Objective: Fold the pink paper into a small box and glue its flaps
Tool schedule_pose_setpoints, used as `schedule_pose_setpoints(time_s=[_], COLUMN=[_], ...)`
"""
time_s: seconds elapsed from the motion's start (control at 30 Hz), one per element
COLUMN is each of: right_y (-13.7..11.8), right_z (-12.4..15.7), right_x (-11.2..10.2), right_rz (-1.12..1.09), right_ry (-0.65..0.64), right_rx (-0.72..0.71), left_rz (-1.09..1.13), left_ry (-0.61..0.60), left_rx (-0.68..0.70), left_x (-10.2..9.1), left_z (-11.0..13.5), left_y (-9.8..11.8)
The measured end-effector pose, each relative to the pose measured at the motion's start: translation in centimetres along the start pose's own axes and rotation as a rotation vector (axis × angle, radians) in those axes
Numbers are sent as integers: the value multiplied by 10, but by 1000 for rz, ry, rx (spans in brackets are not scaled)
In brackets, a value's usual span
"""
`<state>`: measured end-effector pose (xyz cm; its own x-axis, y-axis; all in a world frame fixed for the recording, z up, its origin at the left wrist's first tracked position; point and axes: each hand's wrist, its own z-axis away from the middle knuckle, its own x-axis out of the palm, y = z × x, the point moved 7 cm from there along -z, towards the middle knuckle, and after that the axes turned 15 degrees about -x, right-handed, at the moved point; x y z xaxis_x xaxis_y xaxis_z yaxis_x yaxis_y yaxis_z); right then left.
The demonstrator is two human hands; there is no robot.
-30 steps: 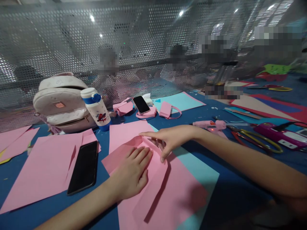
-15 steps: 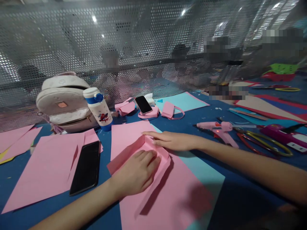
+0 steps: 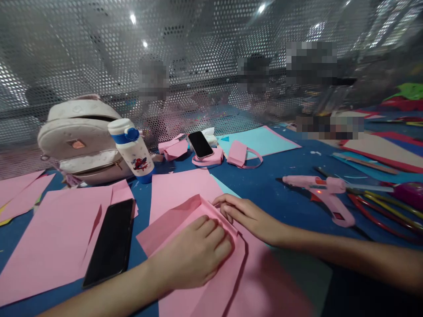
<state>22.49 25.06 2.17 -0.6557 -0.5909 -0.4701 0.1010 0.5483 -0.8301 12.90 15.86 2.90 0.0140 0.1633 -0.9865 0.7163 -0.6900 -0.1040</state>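
In the head view a pink paper with creased, raised edges lies on flat pink sheets and a light blue sheet. My left hand rests inside the fold, fingers curled and pressed against the raised far-right edge; its fingertips are partly hidden. From the outside, my right hand holds the same edge near the far corner, fingers bent around it. The inner fingertips of that hand are out of sight. Left of the work, a black phone lies partly on another pink sheet.
At the right lie a pink glue gun with a lit red light and red- and yellow-handled scissors. A white backpack and a bottle stand back left. Small pink paper bags and another phone sit before a perforated metal screen.
My right hand has gone from lying flat with stretched fingers to bent fingers on the paper's edge. My left hand has shifted slightly right along the fold. The view has moved a little.
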Motion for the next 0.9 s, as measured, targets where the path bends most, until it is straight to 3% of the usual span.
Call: schedule_pose_setpoints(time_s=[0.1,0.27,0.53,0.9], right_y=[5,6,13,8], right_z=[1,1,6,2], right_x=[-1,-4,-4,-9], right_rz=[-1,-13,-34,8], right_ry=[3,3,6,30], right_rx=[19,54,15,-22], left_rz=[25,210,138,187], left_ry=[51,-11,-105,-33], left_rx=[13,-47,-38,-166], left_x=[0,4,14,11], left_z=[-1,1,1,2], left_y=[2,-8,-11,-21])
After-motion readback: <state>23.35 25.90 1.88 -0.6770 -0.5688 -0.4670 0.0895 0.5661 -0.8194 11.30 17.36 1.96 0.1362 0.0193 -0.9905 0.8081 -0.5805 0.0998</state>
